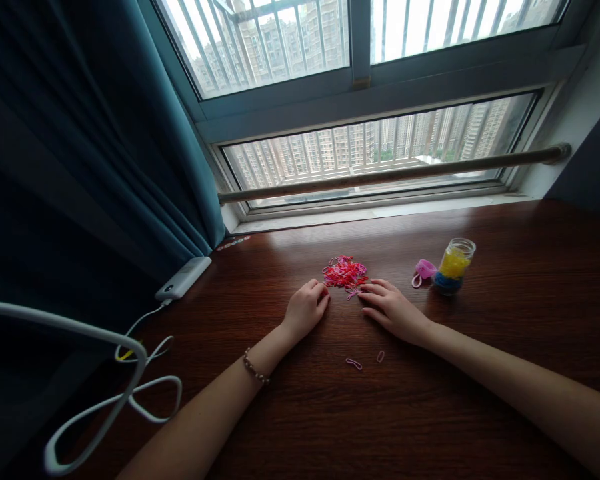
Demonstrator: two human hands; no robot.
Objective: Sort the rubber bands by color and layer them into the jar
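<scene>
A small heap of red and pink rubber bands point(345, 272) lies on the dark wooden table. Just left of its lower edge rests my left hand point(306, 309), its fingers curled inward; whatever they may hold is hidden. My right hand point(393, 310) lies palm down with fingers apart, its fingertips at the heap's lower right edge by a few stray pink bands. Nearer to me, between my forearms, are a pink rubber band point(353, 364) pinched into a long loop and a smaller pink band point(381, 356).
Right of the heap stands a glass jar point(451, 268) with yellow and blue contents, beside a pink lid point(425, 269) with a loop. At left, a white power strip point(184, 279) and a looping white cable point(145, 390) lie near the blue curtain point(180, 167). A barred window is behind.
</scene>
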